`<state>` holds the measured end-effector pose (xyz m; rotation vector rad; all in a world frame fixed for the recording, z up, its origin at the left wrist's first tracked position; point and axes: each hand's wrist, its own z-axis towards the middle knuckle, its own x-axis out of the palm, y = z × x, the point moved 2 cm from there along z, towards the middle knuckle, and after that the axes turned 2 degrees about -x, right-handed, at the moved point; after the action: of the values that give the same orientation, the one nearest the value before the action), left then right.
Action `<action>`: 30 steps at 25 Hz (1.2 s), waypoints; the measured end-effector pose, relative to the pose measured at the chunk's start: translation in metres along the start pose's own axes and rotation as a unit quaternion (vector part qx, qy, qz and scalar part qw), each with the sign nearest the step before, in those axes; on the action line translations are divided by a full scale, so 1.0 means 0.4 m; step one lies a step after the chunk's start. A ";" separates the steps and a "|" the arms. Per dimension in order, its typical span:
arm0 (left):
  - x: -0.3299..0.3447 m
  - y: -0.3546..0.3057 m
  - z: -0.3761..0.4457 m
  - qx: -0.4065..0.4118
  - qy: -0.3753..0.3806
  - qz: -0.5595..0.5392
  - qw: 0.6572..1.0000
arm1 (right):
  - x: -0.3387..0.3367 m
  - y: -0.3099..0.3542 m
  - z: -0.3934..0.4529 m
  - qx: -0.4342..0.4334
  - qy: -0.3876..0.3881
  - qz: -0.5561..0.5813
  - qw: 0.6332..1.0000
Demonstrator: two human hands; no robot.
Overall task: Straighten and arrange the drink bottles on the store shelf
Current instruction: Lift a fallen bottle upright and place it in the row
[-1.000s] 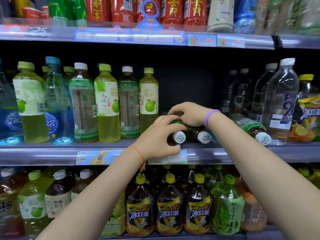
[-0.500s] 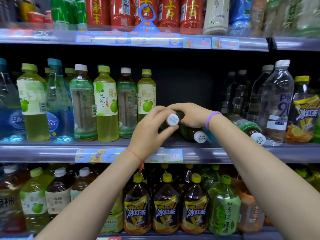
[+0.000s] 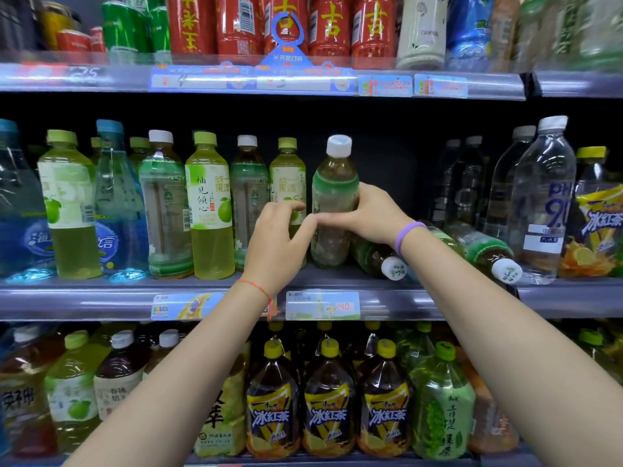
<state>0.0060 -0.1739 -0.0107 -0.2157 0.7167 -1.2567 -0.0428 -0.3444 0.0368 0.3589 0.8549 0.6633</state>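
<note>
Two hands at the white-capped green-label bottle (image 3: 333, 203), upright on the middle shelf (image 3: 101, 299): right hand (image 3: 372, 214) grasps its body, left hand (image 3: 279, 241) beside it, fingers loose, holding nothing. Two same-type bottles (image 3: 377, 257) lie toppled right.

My right hand (image 3: 372, 214) covers the far side of the upright white-capped green-label tea bottle (image 3: 333, 203), so my fingertips there are out of sight. My right wrist hides the bodies of the two toppled white-capped bottles (image 3: 381, 257). The red bottles on the top shelf (image 3: 330, 25) are cut off by the upper edge. The white price tag (image 3: 322, 305) is too blurred to read.
</note>
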 end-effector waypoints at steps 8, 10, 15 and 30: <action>-0.009 0.016 0.001 -0.068 0.077 0.091 0.990 | 0.040 0.024 0.006 0.066 0.003 0.008 0.998; -0.008 0.018 -0.005 -0.082 0.099 0.058 0.990 | 0.044 0.034 0.010 0.074 0.029 0.009 0.997; -0.027 -0.021 -0.034 0.052 -0.077 0.107 0.990 | 0.084 0.046 0.017 0.045 0.093 -0.024 0.994; 0.120 -0.071 -0.050 0.034 0.264 0.070 0.961 | -0.050 -0.046 -0.027 0.053 0.200 -0.261 0.943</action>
<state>-0.0222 -0.2226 -0.0290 0.2358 1.1217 -1.2088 -0.0536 -0.3710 0.0316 0.0774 1.3177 0.1914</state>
